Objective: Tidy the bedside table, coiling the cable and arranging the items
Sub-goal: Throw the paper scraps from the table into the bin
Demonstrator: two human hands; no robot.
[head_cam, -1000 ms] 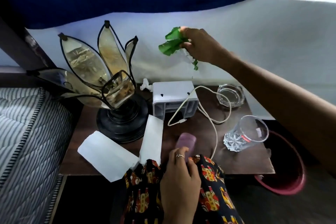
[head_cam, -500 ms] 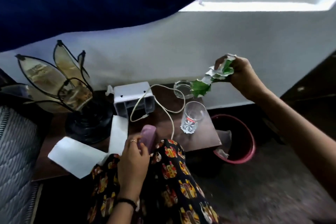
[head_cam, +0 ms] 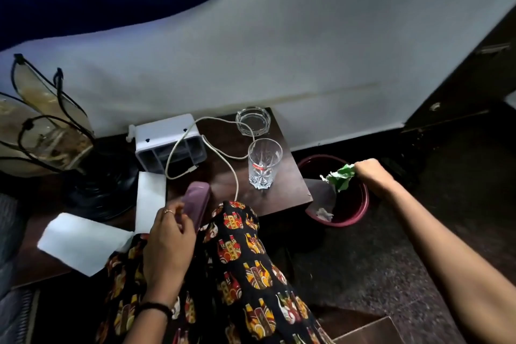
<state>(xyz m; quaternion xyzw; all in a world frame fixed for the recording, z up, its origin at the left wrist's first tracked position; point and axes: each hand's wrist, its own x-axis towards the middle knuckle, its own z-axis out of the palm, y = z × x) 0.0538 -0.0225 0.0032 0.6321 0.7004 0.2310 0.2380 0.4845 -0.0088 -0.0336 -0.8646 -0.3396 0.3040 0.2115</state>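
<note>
My right hand (head_cam: 372,176) is closed on a crumpled green and white wrapper (head_cam: 339,177), held over the red waste bin (head_cam: 360,209) beside the dark wooden bedside table (head_cam: 290,193). At the table's front edge my left hand (head_cam: 167,234) grips a purple case (head_cam: 196,204). A white cable (head_cam: 217,153) lies loose across the table, running from the white box (head_cam: 167,134) and looping past a clear drinking glass (head_cam: 264,162) and a glass ashtray (head_cam: 252,120).
A petal-shaped lamp on a black base (head_cam: 95,184) stands at the left. Two white paper sheets (head_cam: 83,240) lie at the front left. The bin holds crumpled paper. My patterned clothing covers the table's front edge. A striped mattress is at far left.
My right hand has carried the green wrapper from above the table, right and down, to over the red bin. My view has turned right. The left hand stays on the purple case.
</note>
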